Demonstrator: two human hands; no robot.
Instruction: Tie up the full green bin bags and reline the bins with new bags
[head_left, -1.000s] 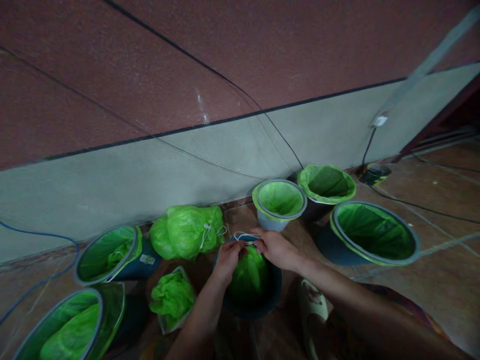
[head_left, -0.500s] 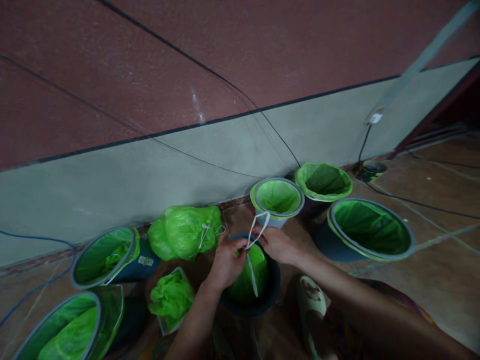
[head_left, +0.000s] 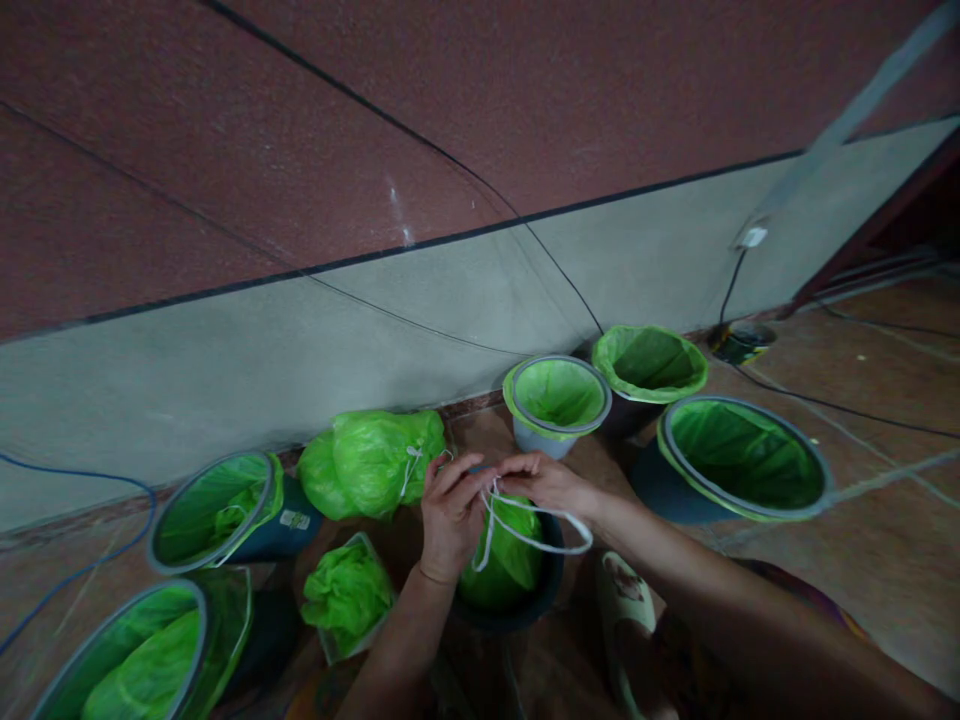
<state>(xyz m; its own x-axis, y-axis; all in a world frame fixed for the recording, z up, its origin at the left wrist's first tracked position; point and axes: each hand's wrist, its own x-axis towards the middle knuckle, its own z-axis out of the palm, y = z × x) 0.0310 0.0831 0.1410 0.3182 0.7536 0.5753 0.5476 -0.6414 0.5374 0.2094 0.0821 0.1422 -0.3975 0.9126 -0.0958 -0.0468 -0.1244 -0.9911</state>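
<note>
A green plastic bag [head_left: 504, 562] sits inside a dark bin [head_left: 551, 590] between my feet. White drawstrings [head_left: 559, 548] from the bag loop out over it. My left hand [head_left: 454, 510] pinches the drawstring at the top of the bag, its upper fingers raised and bent. From the right, my right hand [head_left: 546, 482] meets it, fingers closed on the same string. The two hands touch or nearly touch there; the fingers partly hide the knot or crossing.
Bins with green liners stand around: one lower left [head_left: 196, 640], one left [head_left: 274, 500], a small one [head_left: 600, 400] by the wall, another behind it [head_left: 651, 390], and a large one right [head_left: 825, 480]. Filled green bags [head_left: 375, 460] and crumpled green plastic [head_left: 349, 595] lie left. A blue cable [head_left: 112, 555] crosses the floor.
The white loop that stood up above my hands has dropped and now hangs to the right, below my right hand. My left hand's fingers have lifted and spread somewhat.
</note>
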